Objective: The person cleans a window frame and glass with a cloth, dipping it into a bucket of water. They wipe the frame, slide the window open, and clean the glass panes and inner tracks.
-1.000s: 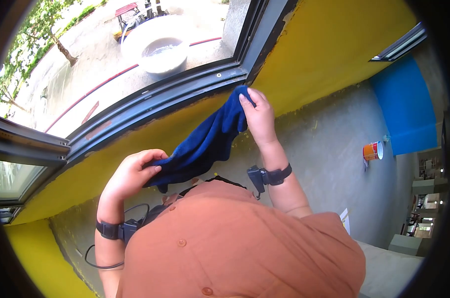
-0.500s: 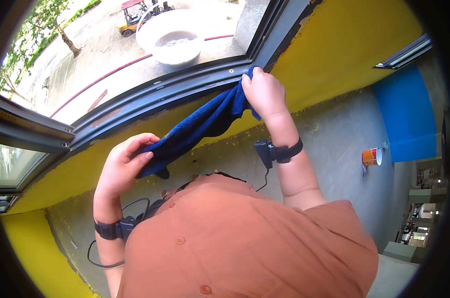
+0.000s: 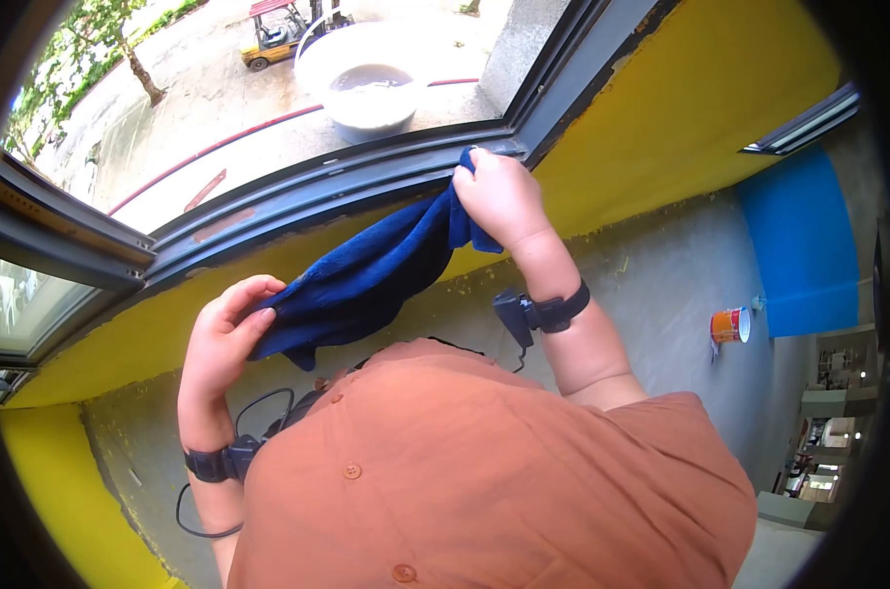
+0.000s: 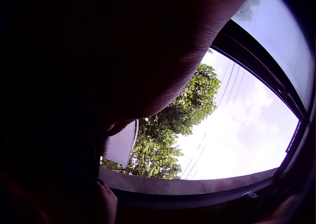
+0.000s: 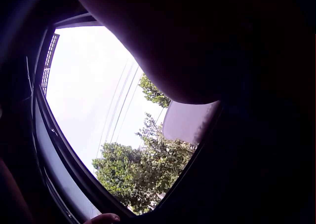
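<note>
The left hand (image 3: 224, 339) pinches one end of the blue cloth (image 3: 366, 265) between thumb and fingers. Its long axis slants up rightward — beside the grey window frame (image 3: 337, 182) and yellow wall (image 3: 661, 118) — to the right hand (image 3: 502, 201), fingers curled round it. Outside, a white basin (image 3: 357, 123) holds liquid; far right, an orange bucket's (image 3: 730, 325) contents are unclear.

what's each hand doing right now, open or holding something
Left hand: pinching one end of the blue cloth between thumb and fingers.
Right hand: gripping the cloth's other end, fingers curled, by the window frame.
</note>
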Demonstrator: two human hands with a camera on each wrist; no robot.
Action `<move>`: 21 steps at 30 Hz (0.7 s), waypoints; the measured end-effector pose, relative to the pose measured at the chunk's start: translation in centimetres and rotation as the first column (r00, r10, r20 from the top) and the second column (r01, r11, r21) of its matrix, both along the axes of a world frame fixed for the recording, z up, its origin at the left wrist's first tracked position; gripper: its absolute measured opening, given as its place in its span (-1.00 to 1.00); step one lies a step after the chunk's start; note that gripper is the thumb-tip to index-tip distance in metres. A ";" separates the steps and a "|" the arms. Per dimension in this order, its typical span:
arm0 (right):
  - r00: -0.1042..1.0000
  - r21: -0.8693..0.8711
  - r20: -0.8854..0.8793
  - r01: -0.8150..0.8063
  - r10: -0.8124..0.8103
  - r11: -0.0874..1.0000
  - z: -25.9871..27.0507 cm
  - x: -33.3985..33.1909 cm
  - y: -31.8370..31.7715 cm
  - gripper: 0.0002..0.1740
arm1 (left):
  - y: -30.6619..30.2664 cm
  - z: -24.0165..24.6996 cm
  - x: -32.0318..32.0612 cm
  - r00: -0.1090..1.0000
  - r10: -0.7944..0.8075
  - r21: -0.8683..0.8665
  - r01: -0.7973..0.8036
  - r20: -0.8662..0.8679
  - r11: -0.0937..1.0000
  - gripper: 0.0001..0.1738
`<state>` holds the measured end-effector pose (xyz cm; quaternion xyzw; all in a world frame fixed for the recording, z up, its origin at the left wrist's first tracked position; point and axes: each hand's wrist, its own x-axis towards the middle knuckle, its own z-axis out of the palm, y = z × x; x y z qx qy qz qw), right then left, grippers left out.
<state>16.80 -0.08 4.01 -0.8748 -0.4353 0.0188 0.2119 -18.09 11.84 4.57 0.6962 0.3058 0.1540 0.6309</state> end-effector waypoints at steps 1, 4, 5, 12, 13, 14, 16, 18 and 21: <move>1.000 0.007 -0.006 -0.014 0.014 1.000 0.0 -0.7 0.3 -0.69 | 0.0 -0.1 -0.4 1.000 0.020 -0.002 -0.020 -0.003 1.000 -0.66; 0.998 0.044 -0.023 -0.064 0.065 0.997 -0.5 -2.1 1.1 -0.71 | -0.2 -0.4 -1.6 0.998 0.064 -0.011 -0.063 0.009 0.998 -0.66; 0.997 0.043 -0.035 -0.068 0.070 0.997 -0.5 -2.6 1.5 -0.71 | -0.3 -0.5 -1.9 0.996 0.087 -0.017 -0.087 0.023 0.996 -0.66; 0.962 0.069 -0.106 -0.245 0.252 0.967 -0.6 -6.9 3.8 -0.71 | -0.9 -1.3 -4.4 0.980 0.194 -0.084 -0.190 0.042 0.978 -0.65; 0.955 0.080 -0.112 -0.266 0.273 0.961 -0.7 -7.4 4.2 -0.71 | -1.1 -1.4 -4.5 0.978 0.206 -0.089 -0.202 0.036 0.975 -0.65; 0.937 0.106 -0.121 -0.315 0.326 0.943 -0.9 -8.0 4.7 -0.70 | -1.2 -1.4 -4.7 0.974 0.226 -0.090 -0.223 0.025 0.971 -0.66; 0.893 0.115 -0.165 -0.405 0.420 0.907 -1.5 -8.9 6.2 -0.68 | -1.5 -1.7 -5.1 0.972 0.234 -0.081 -0.230 0.031 0.970 -0.67; 0.564 0.425 -0.517 -0.484 0.644 0.765 -2.0 -8.5 7.0 -0.69 | -2.0 -1.6 -5.2 0.963 0.270 -0.081 -0.267 0.025 0.960 -0.68; -0.105 0.508 -0.861 -0.220 0.497 0.833 -2.1 -9.7 6.7 -0.71 | -2.5 -2.0 -6.2 0.954 0.300 -0.070 -0.300 -0.001 0.951 -0.67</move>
